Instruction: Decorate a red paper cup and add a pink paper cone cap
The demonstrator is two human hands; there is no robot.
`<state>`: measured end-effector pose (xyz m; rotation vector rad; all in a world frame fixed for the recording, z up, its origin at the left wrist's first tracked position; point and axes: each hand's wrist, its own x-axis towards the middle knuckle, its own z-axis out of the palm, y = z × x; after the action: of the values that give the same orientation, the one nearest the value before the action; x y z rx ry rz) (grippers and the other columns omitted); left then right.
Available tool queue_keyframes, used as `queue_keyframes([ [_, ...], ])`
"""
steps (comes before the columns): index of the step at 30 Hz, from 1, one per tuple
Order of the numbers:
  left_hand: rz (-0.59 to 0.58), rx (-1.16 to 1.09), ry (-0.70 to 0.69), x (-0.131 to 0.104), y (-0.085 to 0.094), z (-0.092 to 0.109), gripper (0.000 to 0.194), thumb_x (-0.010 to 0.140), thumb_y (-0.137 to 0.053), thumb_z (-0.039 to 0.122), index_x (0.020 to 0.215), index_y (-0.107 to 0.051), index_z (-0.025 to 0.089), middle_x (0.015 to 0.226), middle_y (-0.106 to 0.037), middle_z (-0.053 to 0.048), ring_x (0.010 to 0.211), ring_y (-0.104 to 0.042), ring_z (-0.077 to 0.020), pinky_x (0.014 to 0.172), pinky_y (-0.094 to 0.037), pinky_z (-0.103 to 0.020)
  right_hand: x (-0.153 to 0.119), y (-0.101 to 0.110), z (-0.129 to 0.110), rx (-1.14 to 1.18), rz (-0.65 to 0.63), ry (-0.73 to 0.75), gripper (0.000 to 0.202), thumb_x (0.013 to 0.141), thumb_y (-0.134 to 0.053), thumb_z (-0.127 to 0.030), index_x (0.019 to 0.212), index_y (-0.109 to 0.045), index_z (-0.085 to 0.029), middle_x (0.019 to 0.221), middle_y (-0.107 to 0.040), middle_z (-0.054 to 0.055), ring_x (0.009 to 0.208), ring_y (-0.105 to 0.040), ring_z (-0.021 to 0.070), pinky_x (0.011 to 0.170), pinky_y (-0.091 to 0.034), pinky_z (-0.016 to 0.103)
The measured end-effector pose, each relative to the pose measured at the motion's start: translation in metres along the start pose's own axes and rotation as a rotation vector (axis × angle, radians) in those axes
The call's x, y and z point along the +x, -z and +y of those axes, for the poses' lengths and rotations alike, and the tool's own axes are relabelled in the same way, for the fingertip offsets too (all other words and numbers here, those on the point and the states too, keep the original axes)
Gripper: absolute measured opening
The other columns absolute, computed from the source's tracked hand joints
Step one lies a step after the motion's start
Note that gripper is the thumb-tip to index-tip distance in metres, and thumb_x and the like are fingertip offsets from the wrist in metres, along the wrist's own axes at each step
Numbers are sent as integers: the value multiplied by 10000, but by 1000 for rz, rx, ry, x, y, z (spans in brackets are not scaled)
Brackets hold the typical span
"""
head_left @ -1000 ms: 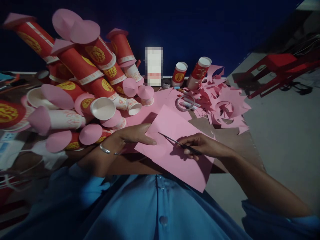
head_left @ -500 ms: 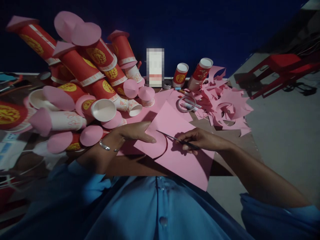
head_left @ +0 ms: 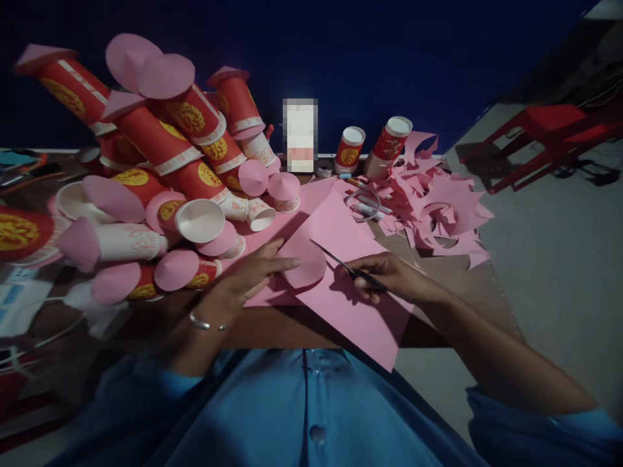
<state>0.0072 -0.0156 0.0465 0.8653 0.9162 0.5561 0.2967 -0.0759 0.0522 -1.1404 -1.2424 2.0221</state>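
A sheet of pink paper (head_left: 350, 305) lies slanted over the table's front edge, with a curved cut running into it. My right hand (head_left: 384, 272) is closed around a pair of scissors (head_left: 341, 263), whose dark blades point up and left at the paper. The partly cut rounded piece (head_left: 306, 263) rises on the left side of the sheet. My left hand (head_left: 260, 269) pinches that piece at its left edge, thumb on top and the other fingers partly hidden beneath.
Paper-cup towers with pink cone tops (head_left: 150, 136) crowd the left side. Pink paper scraps (head_left: 442, 207) pile up at the right, beside a tape roll (head_left: 363, 204). Two red cups (head_left: 350, 149) stand at the back. A red stool (head_left: 549, 133) is on the floor at right.
My left hand has shifted left and down along the paper, its grip now at the rounded piece's left edge. The sheet has turned slightly. The scissors stay in my right hand.
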Motion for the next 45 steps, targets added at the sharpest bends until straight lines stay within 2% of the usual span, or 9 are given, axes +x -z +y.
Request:
queue_keyframes([
  [2,89,-113,-40,-6,-10,-10,582,690,-973,332,1201,-752,161,1182,-821,-123,1089,-769,-286,958,-598,-359,0,-4,6,37,48,20,552,803,-906,-546,1141,-764,-134,618,-672,-38,477,-536,73,488,-426,218],
  [5,173,-168,-110,-9,-21,-17,523,701,-959,388,1129,-773,151,1073,-839,-108,994,-787,-279,907,-614,-367,0,-10,11,59,91,46,523,816,-899,-531,1139,-769,-142,625,-670,-40,482,-542,72,507,-439,223],
  [9,277,-172,-140,-6,-23,-17,503,668,-970,401,1060,-790,142,926,-842,-80,827,-787,-241,819,-621,-350,-2,-13,10,51,116,37,506,804,-913,-508,1119,-774,-137,631,-650,-51,489,-540,67,518,-428,224],
  [14,281,-104,-146,-4,-19,-11,441,612,-994,349,954,-793,155,897,-841,-66,794,-777,-231,797,-638,-352,-1,-8,9,4,88,9,546,789,-913,-555,1106,-760,-138,622,-658,-46,482,-528,68,498,-407,222],
  [20,354,-57,-91,-1,-14,-6,540,516,-1019,311,963,-748,177,857,-816,-30,793,-767,-223,774,-617,-340,6,-2,12,-23,38,41,541,794,-908,-556,1114,-766,-143,634,-666,-44,481,-524,68,480,-414,218],
  [26,345,-39,-76,-3,-11,-3,566,537,-1019,348,984,-730,155,869,-803,-32,776,-741,-181,774,-587,-308,5,-4,7,-36,53,25,549,776,-911,-577,1103,-780,-155,624,-658,-55,477,-515,61,479,-404,217],
  [36,292,15,-154,-2,-6,-7,427,635,-977,471,893,-778,194,926,-824,-61,858,-753,-234,779,-599,-320,4,-2,7,-52,33,29,534,804,-905,-544,1138,-776,-148,618,-658,-57,467,-521,51,470,-404,199],
  [41,366,35,-131,-1,-2,-5,490,543,-1021,438,831,-723,177,824,-762,-26,767,-690,-189,731,-545,-296,5,-3,7,-51,28,4,567,794,-910,-552,1155,-758,-141,628,-667,-50,476,-534,55,474,-404,200],
  [45,326,128,-133,-1,-2,0,495,508,-1028,419,801,-723,163,787,-738,-10,739,-653,-169,695,-505,-270,7,-7,5,-32,24,2,576,781,-924,-532,1163,-744,-141,629,-673,-51,483,-539,60,489,-420,204],
])
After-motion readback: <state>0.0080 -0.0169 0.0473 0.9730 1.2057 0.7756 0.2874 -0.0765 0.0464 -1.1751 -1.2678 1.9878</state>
